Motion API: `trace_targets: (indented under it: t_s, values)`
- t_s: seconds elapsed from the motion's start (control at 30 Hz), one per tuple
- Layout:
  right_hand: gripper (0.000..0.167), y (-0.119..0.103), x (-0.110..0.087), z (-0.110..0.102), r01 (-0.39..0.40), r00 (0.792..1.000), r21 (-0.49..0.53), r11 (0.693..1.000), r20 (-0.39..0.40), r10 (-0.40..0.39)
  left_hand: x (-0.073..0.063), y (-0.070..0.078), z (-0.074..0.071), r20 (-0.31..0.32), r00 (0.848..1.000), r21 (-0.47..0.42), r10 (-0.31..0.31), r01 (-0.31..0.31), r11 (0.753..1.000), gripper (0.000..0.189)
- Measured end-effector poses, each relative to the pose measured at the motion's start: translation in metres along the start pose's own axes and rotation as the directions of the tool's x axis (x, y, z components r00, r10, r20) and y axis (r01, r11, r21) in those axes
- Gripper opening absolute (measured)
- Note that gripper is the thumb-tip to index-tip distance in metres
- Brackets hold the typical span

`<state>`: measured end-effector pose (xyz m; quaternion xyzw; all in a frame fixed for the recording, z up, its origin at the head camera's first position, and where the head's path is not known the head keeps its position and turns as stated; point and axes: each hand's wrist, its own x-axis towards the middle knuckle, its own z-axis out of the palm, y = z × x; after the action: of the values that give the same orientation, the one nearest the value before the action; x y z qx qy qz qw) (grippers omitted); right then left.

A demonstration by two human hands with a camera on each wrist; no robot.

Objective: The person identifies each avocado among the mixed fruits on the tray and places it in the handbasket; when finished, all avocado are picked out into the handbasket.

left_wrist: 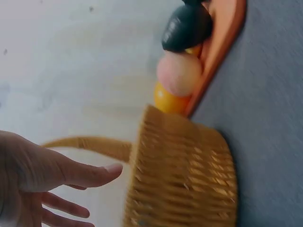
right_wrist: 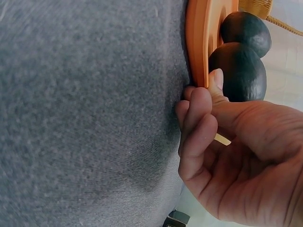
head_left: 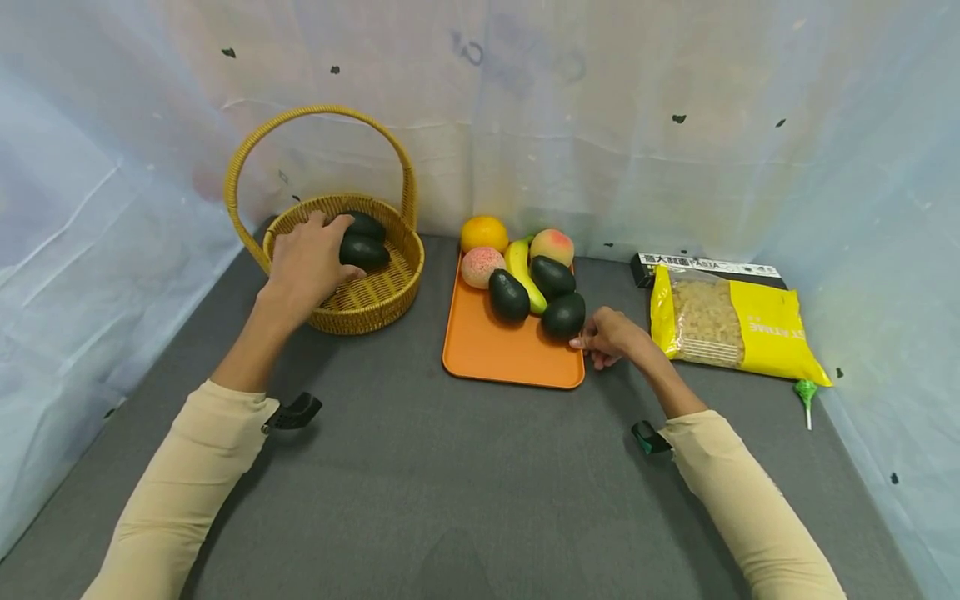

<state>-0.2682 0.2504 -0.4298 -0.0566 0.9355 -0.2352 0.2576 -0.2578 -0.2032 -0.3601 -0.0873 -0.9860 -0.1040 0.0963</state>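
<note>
Over the near-left rim of a wicker basket (head_left: 360, 321) hangs my left hand (head_left: 306, 258), its fingers spread and relaxed. Two dark green avocados (head_left: 364, 250) lie in the basket just beyond it. In the left wrist view the thumb and fingers are apart, with nothing seen between them. My right hand (head_left: 611, 336) pinches the right edge of an orange tray (head_left: 495, 354), thumb on top and curled fingers outside and below. The tray holds three avocados (head_left: 509, 296), a banana (head_left: 519, 260), two peaches (head_left: 552, 247) and an orange (head_left: 483, 233).
Right of the tray lies a yellow bag of pasta (head_left: 772, 325), with a black pasta box (head_left: 708, 268) behind it. A green lollipop (head_left: 806, 392) is near the table's right side. Pale plastic sheeting (head_left: 540, 142) stands around the grey table (head_left: 450, 467). The basket's tall handle (head_left: 322, 110) arches upward.
</note>
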Motion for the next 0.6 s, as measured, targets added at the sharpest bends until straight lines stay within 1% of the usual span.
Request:
trace_targets:
  t_s: [0.13, 0.27, 0.4, 0.6]
  values:
    - [0.034, -0.001, -0.002, 0.001, 0.008, 1.0, 0.009, 1.0, -0.002, -0.008, -0.004, 0.02, -0.01, -0.032, 0.997, -0.002, 0.069, -0.069, 0.998, 0.078]
    - [0.034, 0.0, -0.002, 0.0, 0.017, 1.0, 0.009, 1.0, -0.015, -0.017, -0.005, 0.039, -0.013, -0.068, 0.986, 0.011, 0.155, -0.154, 0.988, 0.077]
    - [0.034, 0.0, -0.002, 0.001, 0.011, 1.0, 0.005, 1.0, -0.013, -0.011, -0.003, 0.054, -0.01, -0.074, 0.969, 0.018, 0.235, -0.234, 0.972, 0.076]
    - [0.034, 0.0, -0.002, 0.001, 0.006, 1.0, -0.003, 1.0, -0.01, -0.006, -0.004, 0.078, 0.0, -0.04, 0.944, 0.023, 0.328, -0.327, 0.945, 0.08]
